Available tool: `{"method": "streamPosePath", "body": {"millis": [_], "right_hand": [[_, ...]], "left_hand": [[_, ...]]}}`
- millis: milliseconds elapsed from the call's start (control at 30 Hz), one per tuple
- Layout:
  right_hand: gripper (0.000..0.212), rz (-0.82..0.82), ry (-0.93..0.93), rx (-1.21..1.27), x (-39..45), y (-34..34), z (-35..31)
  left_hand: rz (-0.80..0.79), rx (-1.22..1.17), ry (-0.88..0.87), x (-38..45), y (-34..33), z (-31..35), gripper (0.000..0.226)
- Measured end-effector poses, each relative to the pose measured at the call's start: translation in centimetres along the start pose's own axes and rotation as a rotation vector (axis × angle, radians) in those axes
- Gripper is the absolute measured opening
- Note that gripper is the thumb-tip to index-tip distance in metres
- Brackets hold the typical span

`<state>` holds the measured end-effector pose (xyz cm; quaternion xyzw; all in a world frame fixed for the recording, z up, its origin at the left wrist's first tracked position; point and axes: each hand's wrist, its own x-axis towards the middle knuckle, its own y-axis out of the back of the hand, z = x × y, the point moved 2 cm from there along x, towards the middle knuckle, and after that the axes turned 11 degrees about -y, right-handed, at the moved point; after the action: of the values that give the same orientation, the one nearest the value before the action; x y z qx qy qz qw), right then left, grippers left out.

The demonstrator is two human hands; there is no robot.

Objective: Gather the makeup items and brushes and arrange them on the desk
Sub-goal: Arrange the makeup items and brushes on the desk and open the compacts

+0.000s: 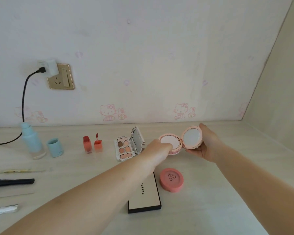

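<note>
Your two forearms fill the near edge of the view, reaching out over the desk [227, 192] toward the back wall. Your right hand [209, 143] wraps around the mirrored lid of the pink cushion compact [181, 140] from behind, fingers curled under it, so the case stays open and propped. Your left hand [157, 149] grips the compact's base at its near rim, steadying it, probably to set it down open in line with the rest. That row runs leftward along the wall: the open eyeshadow palette [126, 147] just beside your left hand, two lip tints [92, 145], then the blue bottle [31, 141] with its cap [55, 147] off. Closer to you lie the coral blush [171, 179] and a boxed palette [146, 197] partly under your left forearm; brushes [12, 181] lie at the far left.
</note>
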<state>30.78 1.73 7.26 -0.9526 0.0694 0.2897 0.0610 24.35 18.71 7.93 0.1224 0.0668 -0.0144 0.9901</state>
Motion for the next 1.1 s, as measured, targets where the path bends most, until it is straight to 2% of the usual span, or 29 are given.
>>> {"method": "streamPosePath", "body": {"millis": [200,333,700,767,900,1000,1100], "right_hand": [[0.045,0.003,-0.028,-0.031,1.3,-0.9,-0.1],[0.05,0.022,-0.051,-0.034,1.9,-1.4,0.1],[0.053,-0.002,-0.066,-0.08,2.0,-1.3,0.6],[0.054,0.002,-0.062,-0.091,1.8,-1.1,0.4],[0.057,0.006,-0.038,-0.092,0.8,0.1,0.1],[0.057,0.004,-0.011,-0.068,-0.5,1.7,0.3],[0.045,0.041,0.08,-0.055,-3.1,3.0,1.3]], "left_hand": [[0.005,-0.148,0.078,0.9,0.1,0.0,0.051],[0.041,-0.248,0.113,1.2,0.6,-0.8,0.031],[0.027,-0.264,0.139,0.7,1.6,-1.0,0.012],[0.028,-0.23,0.137,0.5,1.7,-1.0,0.013],[-0.031,-0.054,0.071,-0.4,1.9,-0.9,0.032],[-0.076,0.113,-0.002,-1.5,2.5,-0.2,0.024],[-0.111,0.232,-0.091,-3.3,3.7,0.1,0.025]]}}
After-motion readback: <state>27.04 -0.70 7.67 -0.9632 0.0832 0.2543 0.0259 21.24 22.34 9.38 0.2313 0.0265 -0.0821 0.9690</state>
